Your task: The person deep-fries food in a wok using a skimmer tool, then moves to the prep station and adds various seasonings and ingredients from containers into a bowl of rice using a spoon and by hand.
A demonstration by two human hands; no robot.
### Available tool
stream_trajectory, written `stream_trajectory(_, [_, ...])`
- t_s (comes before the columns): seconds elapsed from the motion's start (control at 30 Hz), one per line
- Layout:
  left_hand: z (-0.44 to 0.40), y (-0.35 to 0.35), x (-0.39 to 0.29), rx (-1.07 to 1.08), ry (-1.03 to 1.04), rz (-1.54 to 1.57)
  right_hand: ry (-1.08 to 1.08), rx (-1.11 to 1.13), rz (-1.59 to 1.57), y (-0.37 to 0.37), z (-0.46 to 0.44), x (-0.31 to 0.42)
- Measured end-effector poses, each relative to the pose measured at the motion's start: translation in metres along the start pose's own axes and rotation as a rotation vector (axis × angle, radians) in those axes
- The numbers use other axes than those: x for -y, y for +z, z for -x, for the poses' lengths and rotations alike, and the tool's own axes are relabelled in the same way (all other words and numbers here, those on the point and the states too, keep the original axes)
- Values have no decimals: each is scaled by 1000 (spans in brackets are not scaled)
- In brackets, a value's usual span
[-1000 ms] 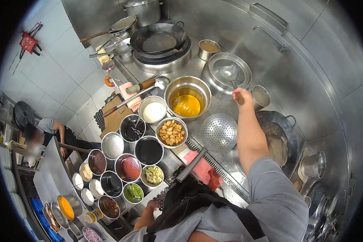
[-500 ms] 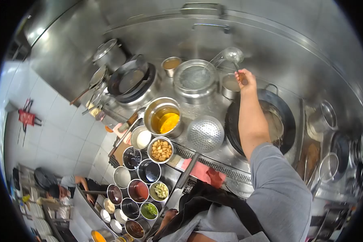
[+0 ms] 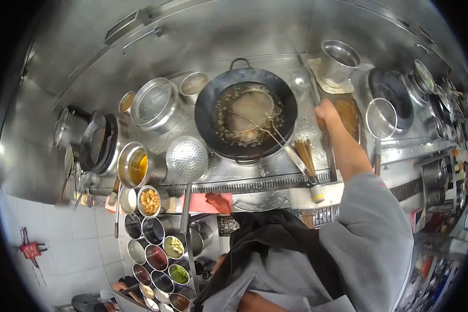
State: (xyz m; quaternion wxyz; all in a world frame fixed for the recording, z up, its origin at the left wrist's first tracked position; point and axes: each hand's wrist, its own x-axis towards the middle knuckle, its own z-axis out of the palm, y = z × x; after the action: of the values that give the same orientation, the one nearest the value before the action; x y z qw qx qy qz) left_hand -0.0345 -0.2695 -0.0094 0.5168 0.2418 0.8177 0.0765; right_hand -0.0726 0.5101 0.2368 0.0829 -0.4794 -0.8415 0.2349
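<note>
My right hand (image 3: 326, 113) is closed in a fist over the right side of the stove, beside a long tray (image 3: 348, 117) of brownish liquid. What its fingers hold is hidden. To its left a black wok (image 3: 205, 117) contains bubbling oil, with a wire strainer (image 3: 252, 110) resting in it and its handle over the near right rim. A bamboo brush (image 3: 305, 156) lies by that handle. Only a sliver of my left hand (image 3: 220, 263) shows at the edge of my apron; its fingers are hidden.
A perforated skimmer (image 3: 187, 157) lies left of the wok. Beyond it stand a pot of yellow oil (image 3: 131, 167) and a covered-looking pot (image 3: 154, 104). Several seasoning containers (image 3: 156, 257) fill the lower left. A steel pot (image 3: 340, 63) and another strainer (image 3: 381, 118) are at right. Another person (image 3: 127, 288) is at lower left.
My view has swung to the right, bringing the whole wok into sight. My right hand, earlier raised with a ladle by the pots, is now on the wok's right side.
</note>
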Motion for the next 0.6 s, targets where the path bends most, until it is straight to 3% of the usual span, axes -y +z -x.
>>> stream_trajectory(0.13, [-17, -12, -20, 15, 143, -172, -20, 90, 90, -43, 118, -48])
stream_trajectory(0.3, [-62, -43, -45, -173, 546, -409, -84, 28, 40, -4, 228, -137])
stream_trajectory(0.43, [-77, -67, -122, -90, 202, -234, -7, 3, 29, 36, 308, -174])
stream_trajectory(0.53, [-93, -64, -146, -75, 195, -274, 12, 16, 19, 43, 339, -175])
stream_trajectory(0.6, [-101, -56, -141, -146, 297, -296, 0, -3, -15, 53, 348, -180])
